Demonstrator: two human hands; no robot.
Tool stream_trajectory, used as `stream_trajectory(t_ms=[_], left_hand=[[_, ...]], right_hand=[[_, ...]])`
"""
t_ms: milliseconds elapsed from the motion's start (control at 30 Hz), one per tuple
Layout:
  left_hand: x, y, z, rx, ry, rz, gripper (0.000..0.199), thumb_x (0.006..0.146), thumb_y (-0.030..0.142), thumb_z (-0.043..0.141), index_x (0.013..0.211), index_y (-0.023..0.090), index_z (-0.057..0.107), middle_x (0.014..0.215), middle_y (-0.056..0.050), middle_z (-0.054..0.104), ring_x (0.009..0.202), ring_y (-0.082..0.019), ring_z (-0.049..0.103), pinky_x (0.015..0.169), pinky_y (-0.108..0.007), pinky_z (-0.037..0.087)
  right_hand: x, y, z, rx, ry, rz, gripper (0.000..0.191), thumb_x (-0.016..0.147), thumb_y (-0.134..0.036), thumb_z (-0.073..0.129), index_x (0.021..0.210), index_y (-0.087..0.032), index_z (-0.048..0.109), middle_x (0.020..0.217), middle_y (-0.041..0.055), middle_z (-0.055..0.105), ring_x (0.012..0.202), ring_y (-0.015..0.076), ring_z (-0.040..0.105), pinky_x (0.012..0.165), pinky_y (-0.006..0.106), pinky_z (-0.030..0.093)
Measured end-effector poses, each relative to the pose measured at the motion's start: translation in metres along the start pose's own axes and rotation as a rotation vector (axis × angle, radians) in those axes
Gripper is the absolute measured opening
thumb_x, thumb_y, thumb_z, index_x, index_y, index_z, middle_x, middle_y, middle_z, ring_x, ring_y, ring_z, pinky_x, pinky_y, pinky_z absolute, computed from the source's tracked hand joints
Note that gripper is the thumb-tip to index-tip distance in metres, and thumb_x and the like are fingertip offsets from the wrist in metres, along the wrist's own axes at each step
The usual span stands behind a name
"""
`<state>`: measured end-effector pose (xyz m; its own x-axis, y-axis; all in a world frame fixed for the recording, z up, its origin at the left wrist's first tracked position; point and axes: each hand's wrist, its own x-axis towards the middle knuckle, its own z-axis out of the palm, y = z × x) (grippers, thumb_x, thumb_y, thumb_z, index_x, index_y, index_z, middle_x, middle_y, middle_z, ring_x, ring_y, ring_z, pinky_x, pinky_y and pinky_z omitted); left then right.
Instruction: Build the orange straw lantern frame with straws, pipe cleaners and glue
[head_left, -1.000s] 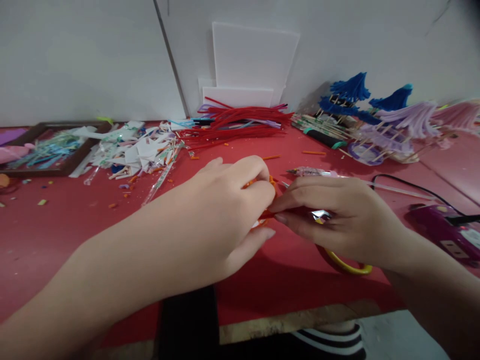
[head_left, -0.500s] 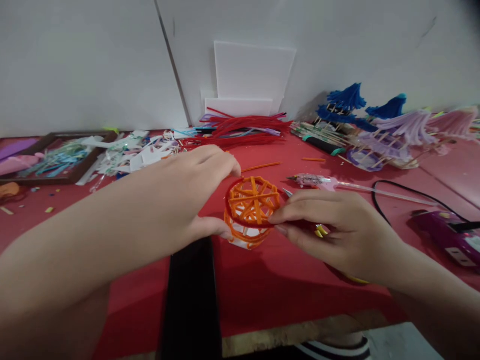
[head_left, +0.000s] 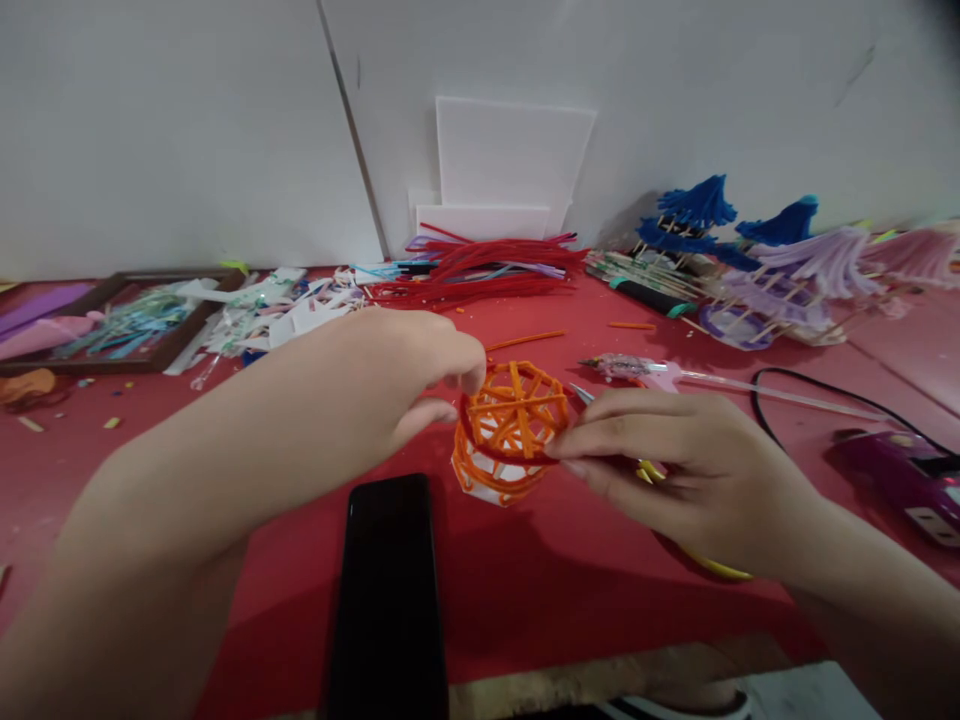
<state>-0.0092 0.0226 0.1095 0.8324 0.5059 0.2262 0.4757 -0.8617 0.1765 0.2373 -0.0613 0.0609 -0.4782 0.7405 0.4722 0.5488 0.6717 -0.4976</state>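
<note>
An orange openwork piece [head_left: 517, 402] made of fuzzy stems, with spokes crossing on its top and white parts inside, stands on the red table [head_left: 555, 600]. A dark red stem [head_left: 495, 453] curves along its front and left rim. My right hand [head_left: 660, 450] pinches this red stem at the rim's right front. At the left of the rim is my left hand [head_left: 427, 375], thumb and forefinger apart, its fingertips beside the red stem; nothing shows between them.
A black phone [head_left: 390, 590] lies in front. Yellow-handled scissors [head_left: 712, 566] are partly under my right hand. Beyond lie a glue gun [head_left: 637, 370], red stems [head_left: 487, 265], scraps [head_left: 300, 305] and a framed tray [head_left: 169, 345]. Blue and purple models [head_left: 780, 270] stand at back right.
My left hand has drawn back slightly from the rim, its thumb moving up and left. The red stem no longer follows the rim's back edge as visibly. My right hand keeps its pinch.
</note>
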Motion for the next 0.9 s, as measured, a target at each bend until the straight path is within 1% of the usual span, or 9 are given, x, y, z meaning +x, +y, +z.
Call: stream_trajectory(t_ms=[100,167,333,433,533,667,733,900], left_hand=[[0.001,0.000,0.000,0.076,-0.032,-0.010,0.014,0.088,0.026,0.055,0.102,0.028,0.058,0.100,0.000,0.068,0.086,-0.020,0.062,0.070,-0.031,0.041],[0.001,0.000,0.000,0.098,-0.028,-0.010,0.016,0.089,0.029,0.054,0.105,0.027,0.057,0.103,-0.001,0.067,0.090,-0.022,0.063,0.072,-0.031,0.042],[0.001,-0.003,0.001,0.116,-0.051,0.013,0.017,0.092,0.030,0.049,0.106,0.028,0.059,0.104,-0.001,0.068,0.089,-0.022,0.064,0.069,-0.031,0.043],[0.001,-0.003,0.001,0.097,-0.053,0.022,0.019,0.093,0.029,0.048,0.107,0.028,0.060,0.104,-0.001,0.068,0.089,-0.021,0.064,0.071,-0.031,0.044],[0.003,-0.003,0.000,0.085,-0.054,0.031,0.017,0.092,0.030,0.051,0.105,0.028,0.061,0.106,-0.001,0.067,0.094,-0.022,0.063,0.076,-0.032,0.045],[0.005,-0.003,-0.001,0.046,-0.078,0.068,0.013,0.090,0.025,0.052,0.092,0.028,0.064,0.115,0.001,0.062,0.095,-0.020,0.061,0.082,-0.032,0.045],[0.005,0.000,-0.002,0.039,-0.081,0.064,0.016,0.090,0.021,0.049,0.090,0.027,0.064,0.118,0.000,0.060,0.097,-0.020,0.060,0.084,-0.032,0.045],[0.000,0.018,-0.005,0.005,-0.095,0.064,0.020,0.087,0.017,0.048,0.101,0.025,0.060,0.125,-0.003,0.055,0.109,-0.023,0.056,0.092,-0.036,0.046]], right_hand=[[0.000,0.001,0.000,-0.006,0.001,-0.006,0.018,0.086,-0.008,0.059,0.094,-0.016,0.074,0.083,0.0027,0.072,0.074,0.0073,0.066,0.067,0.015,0.050],[0.000,0.002,-0.001,-0.008,0.005,-0.011,0.019,0.086,-0.007,0.059,0.094,-0.016,0.074,0.084,0.0026,0.072,0.074,0.0068,0.066,0.068,0.014,0.050],[0.000,0.002,-0.001,-0.022,-0.006,-0.026,0.020,0.086,-0.007,0.059,0.094,-0.016,0.075,0.085,0.0024,0.072,0.075,0.0061,0.066,0.070,0.013,0.050],[0.001,0.002,-0.002,-0.033,-0.014,-0.018,0.019,0.087,-0.008,0.059,0.093,-0.016,0.075,0.085,0.0023,0.072,0.076,0.0064,0.066,0.070,0.014,0.050],[0.001,0.001,-0.002,-0.044,-0.021,-0.017,0.019,0.087,-0.009,0.058,0.092,-0.016,0.074,0.085,0.0024,0.072,0.075,0.0067,0.066,0.069,0.015,0.050],[0.000,0.002,-0.002,-0.061,-0.017,-0.015,0.020,0.087,-0.008,0.058,0.093,-0.017,0.074,0.086,0.0029,0.073,0.076,0.0082,0.066,0.069,0.017,0.051],[-0.001,0.002,-0.002,-0.066,-0.017,-0.011,0.020,0.087,-0.008,0.057,0.094,-0.017,0.074,0.087,0.0036,0.073,0.077,0.0094,0.067,0.070,0.018,0.051],[-0.003,0.001,-0.002,-0.058,-0.026,-0.003,0.022,0.087,-0.007,0.056,0.095,-0.018,0.073,0.090,0.0036,0.072,0.080,0.0102,0.068,0.071,0.019,0.052]])
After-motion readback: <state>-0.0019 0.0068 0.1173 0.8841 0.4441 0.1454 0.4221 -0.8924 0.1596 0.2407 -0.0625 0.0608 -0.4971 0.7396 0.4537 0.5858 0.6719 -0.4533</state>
